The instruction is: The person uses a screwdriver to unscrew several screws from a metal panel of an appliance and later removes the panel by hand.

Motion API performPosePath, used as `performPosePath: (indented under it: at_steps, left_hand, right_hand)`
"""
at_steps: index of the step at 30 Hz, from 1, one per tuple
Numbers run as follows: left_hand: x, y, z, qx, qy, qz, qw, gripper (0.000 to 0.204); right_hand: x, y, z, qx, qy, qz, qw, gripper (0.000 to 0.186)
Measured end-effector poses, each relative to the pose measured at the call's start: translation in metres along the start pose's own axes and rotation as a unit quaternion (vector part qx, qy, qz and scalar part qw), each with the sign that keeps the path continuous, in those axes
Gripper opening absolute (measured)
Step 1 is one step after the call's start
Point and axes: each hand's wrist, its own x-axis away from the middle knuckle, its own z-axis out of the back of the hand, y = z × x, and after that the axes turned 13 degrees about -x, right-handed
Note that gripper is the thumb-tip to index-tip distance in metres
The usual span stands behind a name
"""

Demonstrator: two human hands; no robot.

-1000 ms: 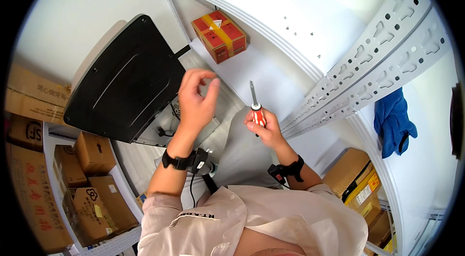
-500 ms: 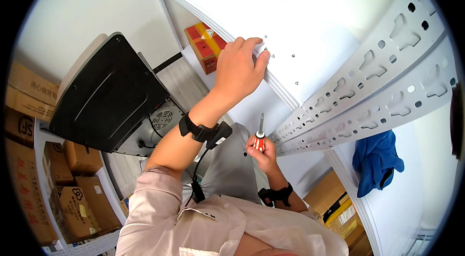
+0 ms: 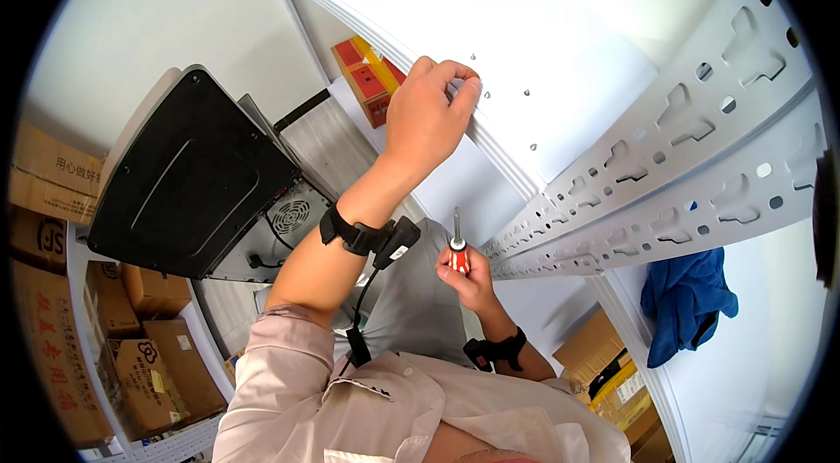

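My left hand [image 3: 430, 113] is at the edge of the white shelf board [image 3: 577, 52], its thumb and index finger pinched together on a small screw that the fingertips mostly hide. Several other small metal screws [image 3: 527, 93] lie loose on the board just beyond the fingertips. Lower down and to the right, my right hand [image 3: 474, 281] grips a screwdriver [image 3: 458, 258] by its red and white handle. Its metal shaft points up, apart from the shelf.
A perforated grey-white metal upright [image 3: 626, 161] runs along the right. Below it a blue cloth [image 3: 687, 305] lies on a lower shelf. A black-backed machine [image 3: 188, 170] stands at left, near cardboard boxes [image 3: 140, 384]. A red-and-brown box [image 3: 363, 82] sits under the board.
My left thumb and index finger have closed together over one of the screws at the board's edge. My right hand has shifted slightly left with the screwdriver.
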Motion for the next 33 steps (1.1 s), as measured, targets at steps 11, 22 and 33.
performPosePath:
  at_steps: [11, 22, 33]
  left_hand:
    - [0.053, -0.02, 0.026, 0.28, -0.067, 0.055, 0.956, 0.014]
    - [0.003, -0.016, 0.002, 0.057, 0.043, 0.014, 0.997, 0.019]
    - [-0.012, -0.015, 0.003, 0.047, -0.035, 0.046, 0.997, 0.026]
  right_hand:
    - [0.007, -0.013, -0.008, -0.006, -0.017, -0.002, 1.0, 0.019]
    - [0.016, -0.002, -0.021, -0.003, 0.006, -0.002, 1.0, 0.022]
    - [0.005, -0.014, -0.014, -0.013, 0.045, -0.001, 0.999, 0.018]
